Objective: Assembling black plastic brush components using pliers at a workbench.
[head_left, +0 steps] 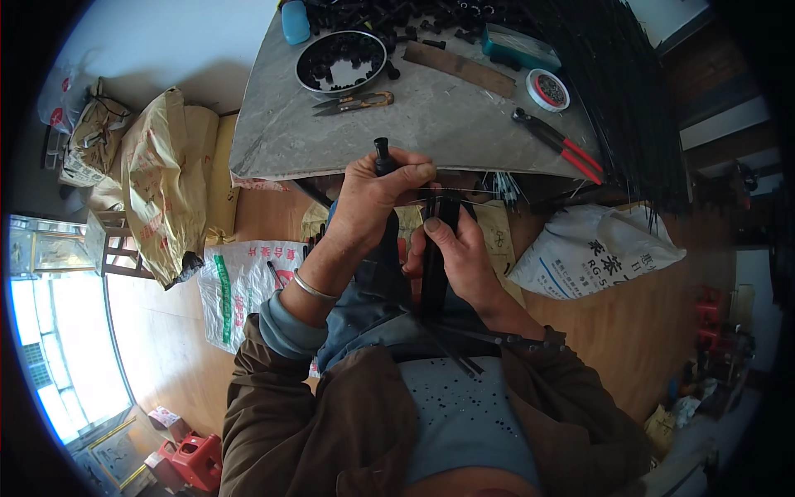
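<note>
My left hand [362, 203] is closed, with a short black tube-like plastic part [382, 154] upright in its grip. Its thumb and forefinger pinch together at a thin wire [464, 199], which runs off to the right. Just right of it and slightly lower, my right hand [464, 253] is wrapped round a bundle of black strips [434, 277]. The strips stand over my lap, and loose ends [460, 358] trail toward my belly. What lies under the left fingers is partly hidden.
Ahead is a grey table [265, 137] with a round pan [341, 62] of black parts, thread snips [354, 103], a brown strip [460, 69], red-handled pliers [563, 149] and a small round tub [547, 89]. Long black strands [633, 99] hang over its right edge. White sacks [592, 253] lie below.
</note>
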`<state>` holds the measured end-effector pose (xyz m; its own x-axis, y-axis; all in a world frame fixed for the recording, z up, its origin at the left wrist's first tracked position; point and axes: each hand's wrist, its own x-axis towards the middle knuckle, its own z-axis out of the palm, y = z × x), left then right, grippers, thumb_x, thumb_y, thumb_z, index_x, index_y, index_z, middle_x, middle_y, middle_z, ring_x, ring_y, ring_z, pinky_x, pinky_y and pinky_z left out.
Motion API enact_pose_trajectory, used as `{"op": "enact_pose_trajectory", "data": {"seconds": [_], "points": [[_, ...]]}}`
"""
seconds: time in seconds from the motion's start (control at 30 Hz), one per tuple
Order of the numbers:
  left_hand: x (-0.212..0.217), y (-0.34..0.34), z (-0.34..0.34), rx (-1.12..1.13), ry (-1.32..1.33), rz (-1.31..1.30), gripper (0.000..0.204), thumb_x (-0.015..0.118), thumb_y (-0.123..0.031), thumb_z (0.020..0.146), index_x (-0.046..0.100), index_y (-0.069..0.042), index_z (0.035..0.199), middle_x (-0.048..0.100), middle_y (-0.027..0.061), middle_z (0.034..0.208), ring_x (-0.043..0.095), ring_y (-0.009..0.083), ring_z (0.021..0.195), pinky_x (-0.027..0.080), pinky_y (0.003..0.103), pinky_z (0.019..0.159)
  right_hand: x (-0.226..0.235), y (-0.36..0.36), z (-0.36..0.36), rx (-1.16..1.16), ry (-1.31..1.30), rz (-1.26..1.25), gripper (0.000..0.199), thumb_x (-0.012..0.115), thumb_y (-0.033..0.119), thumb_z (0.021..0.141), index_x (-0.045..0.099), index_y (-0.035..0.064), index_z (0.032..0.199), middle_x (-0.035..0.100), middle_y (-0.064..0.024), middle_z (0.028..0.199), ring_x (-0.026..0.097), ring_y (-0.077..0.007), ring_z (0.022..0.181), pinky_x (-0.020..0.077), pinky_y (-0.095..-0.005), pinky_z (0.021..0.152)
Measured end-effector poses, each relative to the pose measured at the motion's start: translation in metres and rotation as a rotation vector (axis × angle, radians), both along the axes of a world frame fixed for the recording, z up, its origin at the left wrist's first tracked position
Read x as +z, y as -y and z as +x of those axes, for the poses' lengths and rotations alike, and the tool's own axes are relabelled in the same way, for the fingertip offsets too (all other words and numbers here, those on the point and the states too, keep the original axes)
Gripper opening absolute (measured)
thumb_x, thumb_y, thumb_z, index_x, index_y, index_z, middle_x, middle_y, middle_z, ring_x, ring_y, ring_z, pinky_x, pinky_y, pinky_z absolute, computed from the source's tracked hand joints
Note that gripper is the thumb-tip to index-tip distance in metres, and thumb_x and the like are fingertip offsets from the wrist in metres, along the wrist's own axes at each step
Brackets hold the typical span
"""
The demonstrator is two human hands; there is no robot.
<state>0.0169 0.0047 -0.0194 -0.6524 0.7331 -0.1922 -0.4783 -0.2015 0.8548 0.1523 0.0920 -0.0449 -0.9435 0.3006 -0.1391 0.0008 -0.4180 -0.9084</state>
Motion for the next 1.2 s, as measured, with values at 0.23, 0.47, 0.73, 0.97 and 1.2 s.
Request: {"op": "enact_pose_trajectory", "data": {"seconds": [0.23,0.47,0.73,0.97,1.2], "points": [[-0.001,0.003,-0.002,-0.016,-0.073,0.013,0.009,0.064,-0.009,0.087,0.065,-0.001,0.091,0.068,0.0082,0.085,0.065,0.0157,0.081,0.052,0.029,0.075,0.007,0.006,-0.001,-0.066,0.051,0.000,0.025,0.050,0.022,0.098,0.043,0.0017,0.111,0.061,-0.0085,0.077,0.061,-0.0157,0.062,0.0521,-0.0274,0.057],[-0.003,0.001,-0.007,-0.059,-0.044,-0.039,0.024,0.061,-0.015,0.091,0.062,0.001,0.109,0.066,0.0084,0.091,0.061,0.0132,0.077,0.047,0.025,0.072,0.002,0.002,-0.001,-0.058,0.000,-0.008,0.024,0.049,0.020,0.098,0.046,0.0017,0.113,0.061,-0.0073,0.079,0.061,-0.0140,0.063,0.0511,-0.0262,0.057],[-0.009,0.021,0.025,-0.057,-0.278,-0.175,0.030,0.064,-0.012,0.089,0.060,0.003,0.115,0.065,0.0028,0.081,0.056,0.0067,0.064,0.046,0.021,0.058,-0.001,0.000,0.000,-0.091,-0.046,-0.040,0.020,0.050,0.018,0.098,0.050,0.0010,0.108,0.060,-0.0063,0.079,0.060,-0.0128,0.064,0.0515,-0.0247,0.057],[-0.010,0.010,0.029,0.001,-0.238,-0.128,0.020,0.064,-0.005,0.087,0.060,0.002,0.106,0.063,0.0030,0.074,0.055,0.0083,0.054,0.045,0.022,0.050,0.002,0.000,0.003,-0.093,-0.046,-0.075,0.017,0.051,0.016,0.098,0.050,0.0007,0.105,0.060,-0.0064,0.080,0.062,-0.0130,0.064,0.0530,-0.0248,0.058],[-0.016,0.011,0.021,-0.113,0.034,-0.003,0.020,0.064,-0.007,0.086,0.060,0.000,0.105,0.059,0.0028,0.070,0.052,0.0099,0.054,0.045,0.024,0.051,-0.010,-0.012,0.002,0.074,-0.057,-0.218,0.019,0.048,0.017,0.099,0.051,-0.0012,0.105,0.062,-0.0098,0.084,0.064,-0.0175,0.065,0.0549,-0.0288,0.059]]}}
